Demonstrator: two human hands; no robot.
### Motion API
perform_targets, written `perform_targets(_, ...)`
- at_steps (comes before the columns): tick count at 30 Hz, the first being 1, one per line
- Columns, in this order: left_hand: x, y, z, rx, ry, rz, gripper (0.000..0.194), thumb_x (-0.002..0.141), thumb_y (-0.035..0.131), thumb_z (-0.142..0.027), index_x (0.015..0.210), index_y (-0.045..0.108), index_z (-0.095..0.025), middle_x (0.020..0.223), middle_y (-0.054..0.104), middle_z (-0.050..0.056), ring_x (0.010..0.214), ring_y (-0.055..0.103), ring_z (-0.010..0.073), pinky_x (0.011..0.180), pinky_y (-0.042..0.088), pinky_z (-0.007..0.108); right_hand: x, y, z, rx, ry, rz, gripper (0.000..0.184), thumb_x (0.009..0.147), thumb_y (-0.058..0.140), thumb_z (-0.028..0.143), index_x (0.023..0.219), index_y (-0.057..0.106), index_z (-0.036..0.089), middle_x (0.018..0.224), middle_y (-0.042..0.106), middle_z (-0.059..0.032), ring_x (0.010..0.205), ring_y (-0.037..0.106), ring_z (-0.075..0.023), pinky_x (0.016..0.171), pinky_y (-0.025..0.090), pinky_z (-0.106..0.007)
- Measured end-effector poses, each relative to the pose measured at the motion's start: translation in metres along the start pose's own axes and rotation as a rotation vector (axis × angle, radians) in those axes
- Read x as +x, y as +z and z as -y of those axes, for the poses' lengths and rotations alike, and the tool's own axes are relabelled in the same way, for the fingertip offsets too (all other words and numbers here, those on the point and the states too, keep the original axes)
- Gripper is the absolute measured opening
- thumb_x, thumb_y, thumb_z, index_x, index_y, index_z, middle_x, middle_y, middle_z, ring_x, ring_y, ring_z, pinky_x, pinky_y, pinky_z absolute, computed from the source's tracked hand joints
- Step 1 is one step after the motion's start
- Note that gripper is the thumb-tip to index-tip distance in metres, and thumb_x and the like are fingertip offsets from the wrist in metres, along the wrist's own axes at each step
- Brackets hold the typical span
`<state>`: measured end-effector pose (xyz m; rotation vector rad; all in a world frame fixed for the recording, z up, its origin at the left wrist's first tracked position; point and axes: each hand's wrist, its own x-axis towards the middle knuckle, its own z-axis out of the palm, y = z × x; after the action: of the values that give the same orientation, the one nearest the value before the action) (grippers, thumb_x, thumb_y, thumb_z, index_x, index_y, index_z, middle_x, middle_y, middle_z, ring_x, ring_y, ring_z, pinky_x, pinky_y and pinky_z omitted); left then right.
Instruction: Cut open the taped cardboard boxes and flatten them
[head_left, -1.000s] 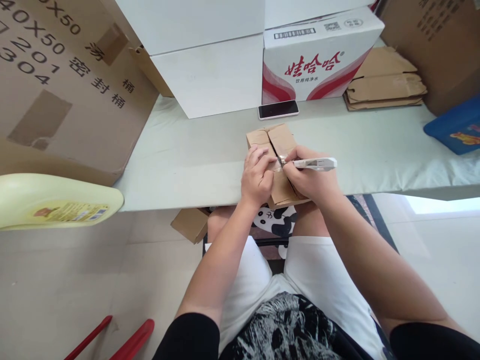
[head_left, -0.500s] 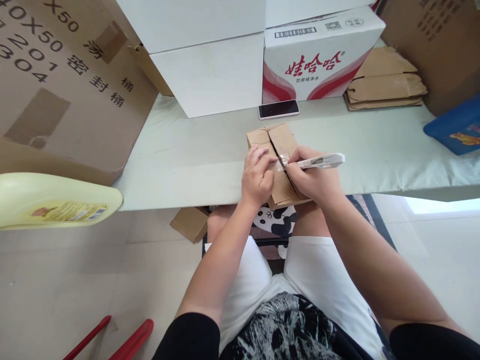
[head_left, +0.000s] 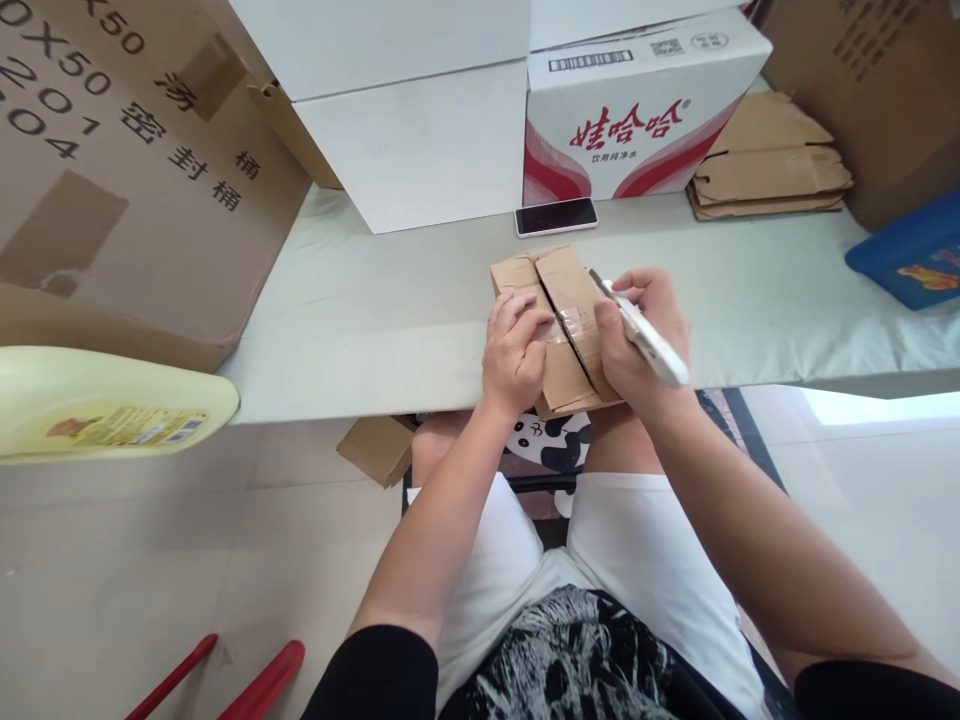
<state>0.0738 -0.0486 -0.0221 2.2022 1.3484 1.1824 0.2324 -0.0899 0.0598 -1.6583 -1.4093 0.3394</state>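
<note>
Right hand [head_left: 628, 362]: grip clamped on white cutter [head_left: 654, 346], near small carton's [head_left: 564, 282] right edge. Left hand [head_left: 516, 358]: fingers apart, resting on carton's left flap. Desk [head_left: 360, 320] beneath.

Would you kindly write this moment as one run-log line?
left hand: on small carton | right hand: gripping white cutter | clear tape: on carton top | phone: lying beyond carton, untouched

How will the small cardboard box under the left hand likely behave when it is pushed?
The small cardboard box would probably slide rather than roll, since its faces look flat. Its top flaps may yield slightly, because they stand a little apart.
</note>
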Motion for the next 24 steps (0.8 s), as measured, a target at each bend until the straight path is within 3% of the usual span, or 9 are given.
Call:
perform_targets(2, 0.0, 0.0, 0.0, -0.014, 0.0, 0.005, 0.032, 0.097, 0.041, -0.022, 0.116, 0.067, -0.025, 0.144, 0.061, 0.007, 0.152, 0.041, 0.0287, 0.131, 0.032, 0.052, 0.003, 0.002, -0.001, -0.013, 0.006, 0.08, 0.029, 0.092, 0.052, 0.05, 0.107, 0.056, 0.026, 0.087, 0.073, -0.0055, 0.075, 0.067, -0.0248, 0.077, 0.05, -0.04)
perform_targets(6, -0.002, 0.002, 0.002, -0.172, 0.061, -0.073, 0.037, 0.096, 0.039, -0.019, 0.128, 0.054, -0.028, 0.136, 0.064, 0.006, 0.147, 0.048, 0.0252, 0.129, 0.033, 0.051, 0.007, 0.007, -0.002, -0.096, 0.008, 0.188, 0.036, 0.098, 0.043, 0.057, 0.109, 0.058, 0.026, 0.086, 0.077, -0.0074, 0.076, 0.069, -0.0278, 0.077, 0.05, -0.042)
perform_targets(10, -0.006, 0.007, 0.007, -0.288, 0.13, -0.16, 0.027, 0.099, 0.04, -0.026, 0.123, 0.052, -0.03, 0.126, 0.066, 0.005, 0.14, 0.054, 0.0264, 0.126, 0.036, 0.053, 0.007, 0.01, 0.0, -0.214, -0.023, 0.26, 0.042, 0.1, 0.035, 0.056, 0.112, 0.059, 0.023, 0.081, 0.075, -0.0083, 0.077, 0.069, -0.0305, 0.076, 0.046, -0.041)
perform_targets(15, -0.006, 0.011, 0.012, -0.314, 0.138, -0.189, 0.025, 0.101, 0.04, -0.037, 0.12, 0.053, -0.03, 0.119, 0.067, 0.005, 0.138, 0.055, 0.0285, 0.125, 0.036, 0.055, 0.007, 0.007, 0.003, -0.286, -0.048, 0.388, 0.042, 0.102, 0.034, 0.053, 0.114, 0.062, 0.024, 0.082, 0.073, -0.0079, 0.071, 0.063, -0.0251, 0.067, 0.037, -0.033)
perform_targets(19, -0.005, 0.009, 0.011, -0.306, 0.157, -0.184, 0.025, 0.102, 0.038, -0.041, 0.119, 0.053, -0.029, 0.115, 0.067, 0.005, 0.132, 0.059, 0.0282, 0.125, 0.037, 0.054, 0.008, 0.01, 0.0, -0.354, -0.102, 0.417, 0.037, 0.1, 0.041, 0.051, 0.109, 0.066, 0.026, 0.076, 0.07, -0.0058, 0.062, 0.054, -0.0218, 0.062, 0.028, -0.031)
perform_targets(24, -0.003, 0.006, 0.008, -0.28, 0.174, -0.173, 0.022, 0.102, 0.037, -0.039, 0.112, 0.054, -0.029, 0.114, 0.068, 0.004, 0.12, 0.064, 0.0251, 0.127, 0.035, 0.053, 0.008, 0.012, -0.002, -0.326, -0.102, 0.407, 0.037, 0.1, 0.039, 0.05, 0.106, 0.064, 0.024, 0.076, 0.07, -0.0067, 0.063, 0.055, -0.023, 0.063, 0.03, -0.032)
